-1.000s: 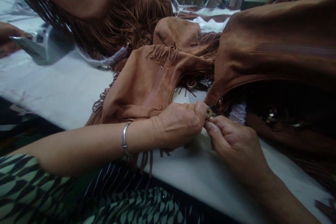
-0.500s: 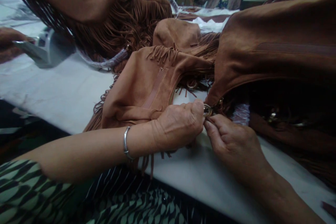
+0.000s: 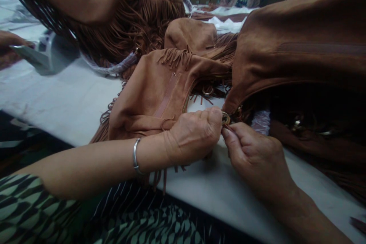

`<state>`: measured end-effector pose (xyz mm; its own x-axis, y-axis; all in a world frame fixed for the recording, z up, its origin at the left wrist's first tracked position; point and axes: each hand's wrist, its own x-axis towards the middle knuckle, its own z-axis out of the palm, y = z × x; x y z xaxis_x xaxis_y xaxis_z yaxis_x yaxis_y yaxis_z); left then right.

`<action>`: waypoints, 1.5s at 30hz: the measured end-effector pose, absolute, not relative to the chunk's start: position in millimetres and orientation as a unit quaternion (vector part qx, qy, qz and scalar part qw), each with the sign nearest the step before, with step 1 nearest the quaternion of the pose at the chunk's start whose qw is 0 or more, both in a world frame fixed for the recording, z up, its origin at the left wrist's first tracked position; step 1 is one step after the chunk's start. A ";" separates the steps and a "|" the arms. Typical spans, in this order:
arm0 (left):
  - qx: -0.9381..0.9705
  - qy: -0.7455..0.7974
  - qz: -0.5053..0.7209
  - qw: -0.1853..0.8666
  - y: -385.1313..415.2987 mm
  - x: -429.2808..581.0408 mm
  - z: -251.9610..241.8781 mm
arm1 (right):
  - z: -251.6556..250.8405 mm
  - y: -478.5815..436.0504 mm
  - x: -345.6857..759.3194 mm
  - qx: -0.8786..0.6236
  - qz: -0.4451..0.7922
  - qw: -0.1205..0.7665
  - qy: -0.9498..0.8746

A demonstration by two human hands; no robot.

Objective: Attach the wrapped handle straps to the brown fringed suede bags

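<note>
A brown suede fringed bag (image 3: 143, 95) with a zip pocket lies on the white table, partly behind my left hand (image 3: 196, 135). That hand is closed in a fist, with a metal ring (image 3: 225, 117) showing at its fingertips. The fist hides the part of the ring it grips. My right hand (image 3: 256, 152) is closed too, its thumb and forefinger pinching a thin brown strip (image 3: 227, 126) right at the ring. Close beyond the ring is the lower corner of a larger suede bag (image 3: 274, 45).
More fringed bags (image 3: 160, 7) are heaped at the back left. A plastic-wrapped strap (image 3: 261, 122) lies right of the ring. At the far left another person's hand (image 3: 11, 47) is beside a metallic tool (image 3: 37, 59). People sit across the table (image 3: 71, 99).
Both hands keep their grips at the ring, which has tilted slightly, and more of the strip shows. In the background, a person's raised hand has dropped out of sight.
</note>
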<state>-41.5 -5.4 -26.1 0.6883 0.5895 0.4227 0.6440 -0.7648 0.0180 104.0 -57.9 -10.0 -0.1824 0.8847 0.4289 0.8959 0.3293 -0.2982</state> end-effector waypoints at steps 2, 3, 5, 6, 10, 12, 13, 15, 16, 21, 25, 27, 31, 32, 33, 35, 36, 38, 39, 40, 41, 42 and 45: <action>-0.910 -0.347 -0.218 0.066 -6.2 -40.8 -26.5 | -11.3 -58.8 103.2 -0.579 -0.028 0.271 -0.769; -0.909 -0.350 -0.217 0.064 -6.4 -40.6 -26.5 | -12.1 -59.2 103.0 -0.579 -0.033 0.270 -0.768; -0.913 -0.346 -0.205 0.060 -6.0 -40.5 -25.8 | -13.6 -60.1 103.1 -0.579 -0.037 0.272 -0.767; -0.917 -0.342 -0.199 0.060 -5.6 -40.7 -25.1 | -14.0 -60.3 103.4 -0.579 -0.038 0.276 -0.766; -0.921 -0.342 -0.173 0.065 -3.4 -42.2 -20.9 | -12.5 -59.8 104.8 -0.575 -0.027 0.294 -0.763; -0.926 -0.334 -0.166 0.060 -3.1 -42.7 -19.5 | -10.4 -59.2 105.1 -0.578 -0.003 0.302 -0.758; -0.928 -0.327 -0.169 0.059 -3.3 -42.7 -19.4 | -9.4 -58.9 105.2 -0.582 0.014 0.307 -0.753; -0.925 -0.319 -0.193 0.072 -4.0 -42.4 -20.6 | -7.7 -58.8 105.3 -0.592 0.053 0.315 -0.740; -0.922 -0.317 -0.209 0.080 -4.4 -42.2 -21.6 | -7.1 -58.8 105.3 -0.597 0.071 0.317 -0.734; -0.916 -0.303 -0.243 0.103 -4.9 -41.3 -25.1 | -6.2 -59.6 105.7 -0.608 0.085 0.311 -0.726; -0.920 -0.302 -0.221 0.114 -4.9 -40.7 -23.0 | -6.3 -59.9 106.4 -0.610 0.078 0.310 -0.725; -0.918 -0.306 -0.221 0.122 -5.6 -40.2 -22.7 | -6.6 -60.0 106.1 -0.613 0.080 0.315 -0.720; -0.900 -0.323 -0.255 0.141 -7.3 -39.8 -25.4 | -7.8 -60.4 102.8 -0.607 0.078 0.342 -0.713; -0.896 -0.328 -0.264 0.142 -7.5 -39.9 -26.2 | -8.3 -60.4 101.8 -0.604 0.070 0.350 -0.713; -0.893 -0.332 -0.269 0.140 -7.7 -40.1 -26.8 | -8.8 -60.5 100.8 -0.601 0.058 0.354 -0.714; -0.896 -0.337 -0.262 0.127 -8.0 -40.4 -27.2 | -9.9 -60.1 99.7 -0.598 0.027 0.351 -0.720; -0.899 -0.338 -0.253 0.119 -8.2 -40.6 -26.8 | -10.3 -59.8 99.6 -0.597 0.017 0.343 -0.725; -0.905 -0.339 -0.235 0.104 -8.4 -40.9 -24.9 | -10.4 -59.1 100.4 -0.598 0.005 0.331 -0.730; -0.906 -0.343 -0.227 0.098 -8.4 -41.0 -23.5 | -10.0 -58.8 101.1 -0.598 0.004 0.328 -0.731; -0.907 -0.347 -0.220 0.090 -8.4 -41.1 -21.8 | -9.3 -58.7 101.9 -0.599 0.007 0.325 -0.732; -0.908 -0.350 -0.217 0.083 -8.2 -41.3 -20.0 | -8.4 -58.7 102.7 -0.599 0.012 0.324 -0.732; -0.908 -0.350 -0.217 0.075 -7.9 -41.4 -18.3 | -7.4 -58.9 103.4 -0.599 0.016 0.324 -0.732; -0.908 -0.339 -0.237 0.062 -6.6 -41.7 -14.1 | -5.4 -60.4 104.9 -0.598 0.029 0.324 -0.733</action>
<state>-41.7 -6.6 -14.1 0.6583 0.5861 0.4724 0.6448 -0.7628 0.0479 104.9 -60.4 -5.4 -0.0753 0.8951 0.4395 0.8571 0.2834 -0.4302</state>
